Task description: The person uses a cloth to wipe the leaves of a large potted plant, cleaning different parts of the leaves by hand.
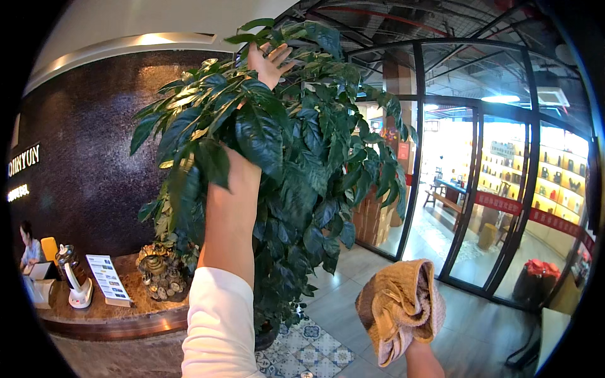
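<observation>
A tall leafy potted plant (302,156) with glossy dark green leaves fills the middle of the view. My left hand (269,64) reaches up among its top leaves, palm showing and fingers spread, holding nothing. Several leaves hang across my left forearm and hide part of it. At the lower right, a bunched brown towel (397,307) covers my right hand (418,345), so that only the wrist end shows beneath it. The towel is apart from the plant, in front of the floor.
On the left, a marble-topped counter (90,312) holds a coin-covered figurine (163,271), a printed sign stand (108,279) and a white-handled device (78,283). A person (30,245) sits behind it. Glass doors (501,198) with dark frames stand at right. Patterned tiles (312,349) lie by the pot (267,336).
</observation>
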The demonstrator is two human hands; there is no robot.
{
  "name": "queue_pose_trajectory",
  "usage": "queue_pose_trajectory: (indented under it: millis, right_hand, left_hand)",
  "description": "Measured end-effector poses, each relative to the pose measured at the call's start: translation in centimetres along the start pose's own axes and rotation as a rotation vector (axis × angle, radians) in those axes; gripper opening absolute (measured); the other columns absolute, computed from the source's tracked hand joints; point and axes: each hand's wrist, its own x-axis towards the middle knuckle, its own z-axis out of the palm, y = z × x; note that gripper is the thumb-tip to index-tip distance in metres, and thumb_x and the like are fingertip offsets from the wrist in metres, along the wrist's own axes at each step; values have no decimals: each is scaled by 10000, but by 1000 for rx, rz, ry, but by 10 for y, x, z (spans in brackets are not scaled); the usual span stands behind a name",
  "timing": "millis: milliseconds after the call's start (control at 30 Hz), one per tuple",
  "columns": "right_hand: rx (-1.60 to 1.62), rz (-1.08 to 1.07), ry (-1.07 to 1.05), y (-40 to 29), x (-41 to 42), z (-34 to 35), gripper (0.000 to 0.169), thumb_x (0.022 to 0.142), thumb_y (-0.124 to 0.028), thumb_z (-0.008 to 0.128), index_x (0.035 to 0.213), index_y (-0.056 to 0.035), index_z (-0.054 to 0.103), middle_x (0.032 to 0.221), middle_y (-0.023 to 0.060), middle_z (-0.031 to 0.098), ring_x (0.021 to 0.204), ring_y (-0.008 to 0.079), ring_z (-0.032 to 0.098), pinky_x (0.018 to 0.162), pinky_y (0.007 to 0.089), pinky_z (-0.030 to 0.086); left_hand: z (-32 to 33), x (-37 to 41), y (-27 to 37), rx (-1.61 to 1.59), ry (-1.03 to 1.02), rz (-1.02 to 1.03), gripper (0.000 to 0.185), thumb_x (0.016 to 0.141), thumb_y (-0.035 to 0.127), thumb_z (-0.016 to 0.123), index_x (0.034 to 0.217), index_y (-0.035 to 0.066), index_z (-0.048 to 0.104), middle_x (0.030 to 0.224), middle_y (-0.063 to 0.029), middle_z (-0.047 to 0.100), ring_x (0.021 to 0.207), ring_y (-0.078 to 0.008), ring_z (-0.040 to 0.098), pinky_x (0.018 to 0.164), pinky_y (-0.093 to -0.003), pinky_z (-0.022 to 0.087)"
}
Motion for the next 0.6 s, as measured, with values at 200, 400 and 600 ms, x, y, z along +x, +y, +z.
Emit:
queue_pose_trajectory:
  millis: [200,400,600]
  right_hand:
    - [-453,-346,-61,-16,25,-9,451,794,-197,691,1162,17,540,1093,91,601,973,172,581,909,322,452]
    - [-237,-691,-60,-68,68,41,442,779,-138,623,1185,18,545,1161,110,588,1037,179,571,939,330,440]
    - [172,-746,-379,-132,114,152,448,744,-43,503,1185,-31,577,1147,116,615,1051,184,582,925,327,450]
  left_hand:
    - [7,-40,-45,-309,168,11,577,852,541,561,1212,116,410,1175,-171,486,1154,-357,465,978,-700,376]
    - [-67,-91,-52,-548,-769,56,638,926,531,363,1326,36,407,1322,-225,451,1140,-393,514,997,-595,384]
    - [-54,-125,-29,-541,-265,-375,625,931,532,380,1228,-9,480,1209,-193,543,1065,-329,562,928,-499,444]
